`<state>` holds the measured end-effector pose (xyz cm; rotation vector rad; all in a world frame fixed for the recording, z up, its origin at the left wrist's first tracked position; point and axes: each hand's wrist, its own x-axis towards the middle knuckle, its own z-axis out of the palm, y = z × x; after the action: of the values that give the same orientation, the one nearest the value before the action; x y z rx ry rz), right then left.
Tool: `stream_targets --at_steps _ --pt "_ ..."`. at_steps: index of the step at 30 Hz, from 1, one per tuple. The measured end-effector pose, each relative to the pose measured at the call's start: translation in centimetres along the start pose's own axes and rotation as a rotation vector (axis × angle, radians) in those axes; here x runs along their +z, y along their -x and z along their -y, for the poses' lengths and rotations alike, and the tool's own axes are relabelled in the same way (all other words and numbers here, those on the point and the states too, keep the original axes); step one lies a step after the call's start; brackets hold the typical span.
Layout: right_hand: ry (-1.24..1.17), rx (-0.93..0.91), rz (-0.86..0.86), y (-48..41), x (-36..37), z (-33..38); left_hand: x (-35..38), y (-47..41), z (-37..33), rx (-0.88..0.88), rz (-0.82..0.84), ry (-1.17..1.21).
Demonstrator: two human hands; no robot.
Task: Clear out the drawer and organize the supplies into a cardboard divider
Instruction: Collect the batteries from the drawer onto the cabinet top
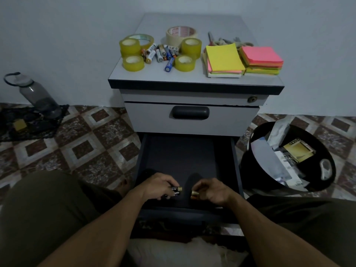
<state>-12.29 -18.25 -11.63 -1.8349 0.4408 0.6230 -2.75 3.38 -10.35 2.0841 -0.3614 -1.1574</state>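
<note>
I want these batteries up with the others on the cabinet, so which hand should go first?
Probably the left hand: the battery pile sits on the cabinet top's left side, and this hand already grips batteries.

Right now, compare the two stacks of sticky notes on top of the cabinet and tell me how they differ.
The left stack has a yellow sheet on top; the right stack has a pink one. The left stack's top pad is larger and lies askew over the pads below; the right stack's pads are smaller and sit more nearly aligned. The left stack sits nearer the tape rolls; the right stack sits nearer the cabinet's right edge. Both hold mixed neon colours and lie flat.
</note>
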Motion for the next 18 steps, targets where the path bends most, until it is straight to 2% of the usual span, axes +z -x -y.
stream_targets --at_steps 5,11,18 --pt "-0.121 0.007 -0.002 1.0 -0.4 1.7 -0.8 1.0 -1.6 0.059 -0.059 0.087" --pt "-0.124 -0.148 -0.102 3.0 -1.2 4.8 -2.6 3.4 -4.5 0.146 -0.102 0.145" --pt "-0.173 -0.344 -0.212 7.2 -3.5 10.5 -5.9 7.9 -8.6 0.266 -0.262 0.265"
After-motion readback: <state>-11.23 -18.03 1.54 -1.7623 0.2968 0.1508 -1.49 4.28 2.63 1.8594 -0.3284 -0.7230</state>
